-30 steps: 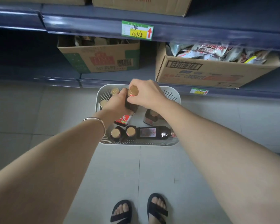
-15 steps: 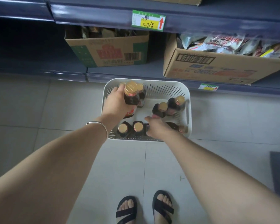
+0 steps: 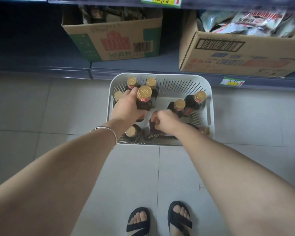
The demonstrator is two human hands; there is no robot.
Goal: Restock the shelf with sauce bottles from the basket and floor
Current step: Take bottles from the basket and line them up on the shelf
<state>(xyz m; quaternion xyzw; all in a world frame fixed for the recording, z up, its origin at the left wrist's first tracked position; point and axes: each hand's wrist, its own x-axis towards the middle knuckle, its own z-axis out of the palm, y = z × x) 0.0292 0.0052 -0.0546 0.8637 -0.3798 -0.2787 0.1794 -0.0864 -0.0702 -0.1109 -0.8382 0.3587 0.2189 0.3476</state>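
One dark brown sauce bottle w/ gold cap (image 3: 144, 99) is sitting upright in the left hand (image 3: 126, 109), fingers wrapping its body, over the left-centre of the white slotted plastic basket (image 3: 209, 106). The right hand (image 3: 163, 122) is curling over the top of a second dark bottle (image 3: 152, 132) at the basket's near side, gripping it; cap is hiding under the fingers. Three capped bottles (image 3: 151, 82) are standing in the basket's far-left corner, two more (image 3: 180, 104) at its right, one (image 3: 131, 131) near-left, and one lying bottle (image 3: 203, 129) near-right. The basket is resting on the grey tiled floor (image 3: 41, 108). Beyond the basket, the dark blue shelf (image 3: 143, 65) is carrying two cardboard boxes (image 3: 116, 40). Near side of the basket, black sandals (image 3: 138, 223) are showing.
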